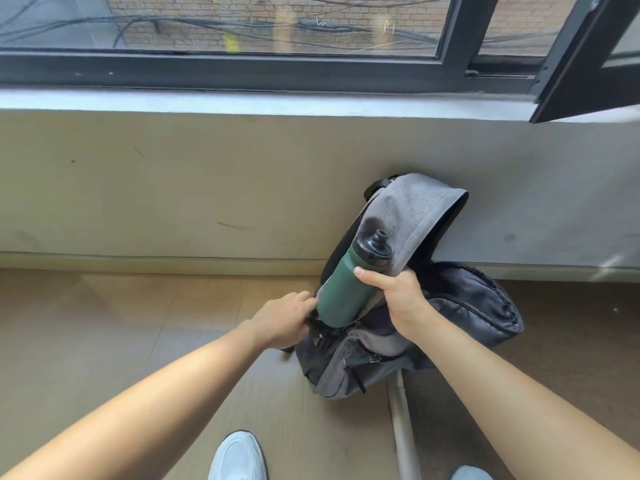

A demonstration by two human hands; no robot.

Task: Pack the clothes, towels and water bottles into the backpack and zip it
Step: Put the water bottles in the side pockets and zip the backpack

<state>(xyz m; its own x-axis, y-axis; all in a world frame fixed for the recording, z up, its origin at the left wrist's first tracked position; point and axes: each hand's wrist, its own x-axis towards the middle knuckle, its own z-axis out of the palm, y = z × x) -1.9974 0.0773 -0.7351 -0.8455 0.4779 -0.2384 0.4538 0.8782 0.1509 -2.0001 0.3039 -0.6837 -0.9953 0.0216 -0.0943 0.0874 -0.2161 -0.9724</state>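
A grey and black backpack [415,341] leans against the wall under the window, its grey top flap folded up against the wall. My right hand [398,292] grips a dark green water bottle [341,292] with a black cap, tilted, its base down at the bag's left side. My left hand [285,320] holds the black edge of the backpack beside the bottle's base. The bottle's bottom end is hidden behind the bag fabric and my left fingers.
A beige wall and grey window sill [242,102] run behind the bag, and an open window frame [581,60] juts out at the upper right. A white pipe [403,427] lies on the wooden floor by the bag. My pale shoes [239,457] show at the bottom.
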